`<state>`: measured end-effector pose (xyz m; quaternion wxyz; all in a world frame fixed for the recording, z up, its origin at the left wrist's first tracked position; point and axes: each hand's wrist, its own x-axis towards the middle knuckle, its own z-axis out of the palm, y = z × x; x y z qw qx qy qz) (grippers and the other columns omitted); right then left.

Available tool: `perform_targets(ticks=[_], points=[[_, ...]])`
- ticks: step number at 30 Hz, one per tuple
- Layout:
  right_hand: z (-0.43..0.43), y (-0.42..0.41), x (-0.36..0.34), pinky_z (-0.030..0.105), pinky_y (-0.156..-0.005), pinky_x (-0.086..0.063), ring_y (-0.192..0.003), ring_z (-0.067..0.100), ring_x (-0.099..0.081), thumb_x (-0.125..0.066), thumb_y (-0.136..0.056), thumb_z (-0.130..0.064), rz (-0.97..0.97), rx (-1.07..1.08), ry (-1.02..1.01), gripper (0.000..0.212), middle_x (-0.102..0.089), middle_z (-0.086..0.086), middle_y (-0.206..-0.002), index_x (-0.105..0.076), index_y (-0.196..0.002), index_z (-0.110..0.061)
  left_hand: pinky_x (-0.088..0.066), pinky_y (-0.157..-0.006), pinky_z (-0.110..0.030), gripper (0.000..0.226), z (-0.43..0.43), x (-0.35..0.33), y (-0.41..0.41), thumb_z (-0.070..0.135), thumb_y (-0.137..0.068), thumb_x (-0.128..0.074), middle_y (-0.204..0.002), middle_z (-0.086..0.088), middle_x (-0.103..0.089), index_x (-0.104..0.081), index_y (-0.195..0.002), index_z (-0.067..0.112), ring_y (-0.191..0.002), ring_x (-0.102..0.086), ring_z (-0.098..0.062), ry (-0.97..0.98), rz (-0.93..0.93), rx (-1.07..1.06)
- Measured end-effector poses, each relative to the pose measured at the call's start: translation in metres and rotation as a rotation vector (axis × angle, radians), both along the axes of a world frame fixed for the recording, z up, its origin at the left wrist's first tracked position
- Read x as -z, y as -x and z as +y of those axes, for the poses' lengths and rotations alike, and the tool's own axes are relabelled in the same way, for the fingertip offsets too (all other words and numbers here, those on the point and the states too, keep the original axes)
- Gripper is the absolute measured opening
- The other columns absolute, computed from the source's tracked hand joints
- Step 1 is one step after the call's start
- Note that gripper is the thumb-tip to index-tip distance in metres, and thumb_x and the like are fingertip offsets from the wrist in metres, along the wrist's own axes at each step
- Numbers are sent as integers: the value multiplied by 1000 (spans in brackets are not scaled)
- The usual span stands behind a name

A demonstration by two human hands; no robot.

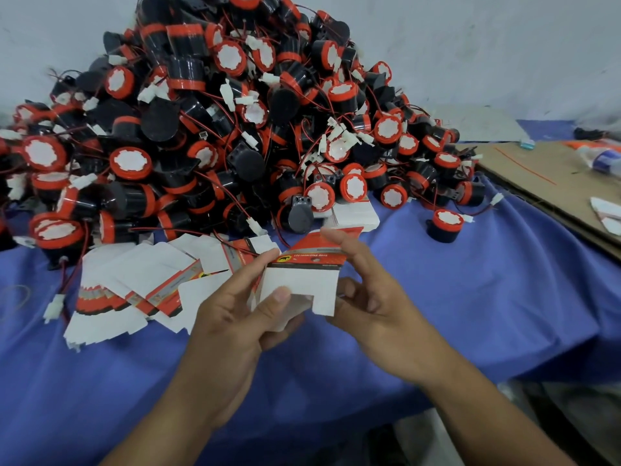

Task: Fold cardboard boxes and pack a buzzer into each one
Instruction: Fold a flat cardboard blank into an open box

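I hold a small white cardboard box [304, 284] with a red printed band above the blue cloth, partly folded, its white flap facing me. My left hand [235, 314] grips its left side, thumb pressed on the flap. My right hand [366, 290] pinches its right side, forefinger over the red top edge. A big heap of black buzzers [215, 122] with red caps, white labels and red wires fills the table behind. Flat unfolded boxes [134, 284] lie fanned out to the left of my hands.
One lone buzzer [443, 225] stands apart on the blue cloth [487, 297] to the right. A brown cardboard sheet [551, 183] lies at the far right with a plastic bottle [601, 159] on it. A small stack of flat boxes [353, 213] sits under the heap's front edge.
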<state>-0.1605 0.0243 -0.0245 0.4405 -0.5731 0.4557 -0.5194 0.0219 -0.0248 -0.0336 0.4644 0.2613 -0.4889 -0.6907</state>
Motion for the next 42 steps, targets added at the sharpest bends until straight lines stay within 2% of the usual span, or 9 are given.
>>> perform_targets(ticks=[5,9,13,16,21,26,33,38,42], points=[[0,-3,-2,41,-106,-49,-127,15,-58,-66,-96,-29,25,34,35,67,-60,-13,-136,-31,-152,-42,-59,-74,-29,41,6,1,5,23,-81,-65,-124,-1,-68,-67,-121,30,-112,-67,-21,-45,7,-6],[-6,-1,-4,23,-88,-55,-107,11,-69,-68,-92,-19,-102,155,70,56,-71,-11,-115,-48,-138,-43,-60,-67,-35,38,10,-5,4,25,-89,-64,-135,0,-63,-65,-126,34,-111,-68,-34,-161,46,198],[-7,7,-7,25,-79,-55,-90,16,-71,-66,-90,-27,-277,173,27,45,-72,2,-101,-61,-129,-48,-60,-61,-37,56,6,-11,-6,51,-78,-77,-136,26,-54,-56,-130,53,-93,-72,-33,57,-208,284],[-6,8,-4,27,-77,-56,-91,18,-72,-59,-93,-24,-375,112,-17,44,-73,4,-104,-60,-134,-41,-57,-77,-22,75,3,-8,-10,78,-61,-75,-128,33,-55,-47,-129,65,-104,-67,-8,222,-388,258],[-4,-5,-2,29,-81,-57,-98,23,-72,-59,-94,-26,-325,93,-45,40,-71,7,-113,-63,-129,-44,-44,-104,-37,90,5,3,-5,75,-65,-76,-144,26,-48,-30,-141,63,-132,-48,-3,339,-477,270],[-5,-9,2,49,-101,-53,-111,26,-70,-61,-94,-34,-214,115,-52,44,-70,-1,-124,-56,-134,-51,-55,-78,-19,84,7,6,1,55,-61,-88,-115,18,-67,-43,-133,60,-106,-66,-8,232,-289,97],[-5,-17,2,33,-91,-53,-91,16,-69,-70,-88,-33,-171,39,-63,53,-70,-18,-113,-55,-136,-52,-51,-58,-20,34,-1,-2,4,40,-78,-65,-79,6,-60,-68,-108,25,-73,-59,-10,-5,-43,-164],[-1,-21,-2,17,-93,-51,-114,8,-67,-71,-90,-44,-124,1,-83,52,-59,-30,-133,-50,-134,-60,-45,-72,-25,35,6,2,5,62,-87,-60,-90,12,-67,-69,-89,29,-81,-61,-1,163,-341,-389],[2,-21,0,25,-106,-46,-129,-2,-54,-74,-72,-71,-136,-92,-91,98,-45,-38,-144,-21,-153,-53,-45,-83,-5,37,10,5,8,56,-85,-45,-117,18,-58,-62,-114,41,-106,-56,11,243,-413,-421]])
